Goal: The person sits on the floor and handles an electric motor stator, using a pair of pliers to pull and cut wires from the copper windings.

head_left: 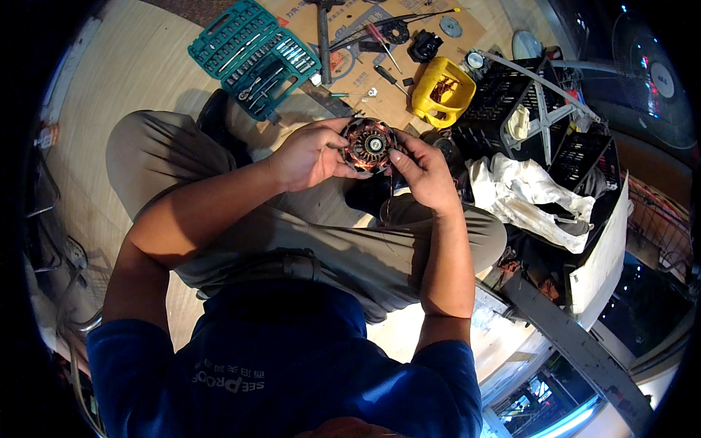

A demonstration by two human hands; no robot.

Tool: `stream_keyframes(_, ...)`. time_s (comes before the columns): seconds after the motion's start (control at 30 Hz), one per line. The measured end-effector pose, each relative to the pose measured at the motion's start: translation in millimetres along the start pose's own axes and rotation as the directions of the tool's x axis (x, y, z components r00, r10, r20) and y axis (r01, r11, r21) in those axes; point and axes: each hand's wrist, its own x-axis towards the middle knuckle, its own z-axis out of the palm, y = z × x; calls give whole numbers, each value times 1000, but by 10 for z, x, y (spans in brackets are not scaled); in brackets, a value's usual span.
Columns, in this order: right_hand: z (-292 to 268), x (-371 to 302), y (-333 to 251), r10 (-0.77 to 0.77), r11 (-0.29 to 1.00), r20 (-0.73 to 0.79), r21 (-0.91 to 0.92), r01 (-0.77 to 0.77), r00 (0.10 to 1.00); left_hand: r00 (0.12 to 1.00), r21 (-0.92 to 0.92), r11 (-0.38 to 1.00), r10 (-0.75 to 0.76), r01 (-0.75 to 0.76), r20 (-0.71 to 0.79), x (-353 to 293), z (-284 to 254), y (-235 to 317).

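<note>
Between my two hands I hold a round electric motor [369,148] with copper windings, its metal shaft or bearing in the centre facing up. My left hand [310,152] grips its left rim, fingers around the edge. On the right side, my right hand [427,171] closes on it with the thumb at the front rim. A thin wire [391,191] hangs down from the motor over my crossed legs. The motor is above my lap, clear of the floor; its underside is hidden.
Ahead lie a green socket set case [255,55], a hammer [324,40], screwdrivers [391,77] and black parts on a cardboard sheet [467,29]. A yellow cut-open jug [443,91] holds copper scraps. To the right are black crates [504,95] and a white cloth [529,193].
</note>
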Motion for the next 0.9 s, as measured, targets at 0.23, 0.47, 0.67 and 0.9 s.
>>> stream_keyframes(0.23, -1, -5, 9, 37, 996, 26, 79, -39, 999, 1000, 2, 1000, -9, 9, -5, -11, 38, 23)
stream_keyframes(0.47, 17, 5, 5, 33, 997, 2, 68, -33, 999, 1000, 13, 1000, -9, 9, -26, -22, 51, 29)
stream_keyframes(0.67, 11, 12, 23, 23, 999, 4, 40, -23, 1000, 999, 32, 999, -1, 2, -32, -29, 75, 38)
stream_keyframes(0.9, 13, 15, -43, -15, 999, -15, -29, 14, 1000, 999, 51, 999, 8, -6, -38, -31, 40, 6)
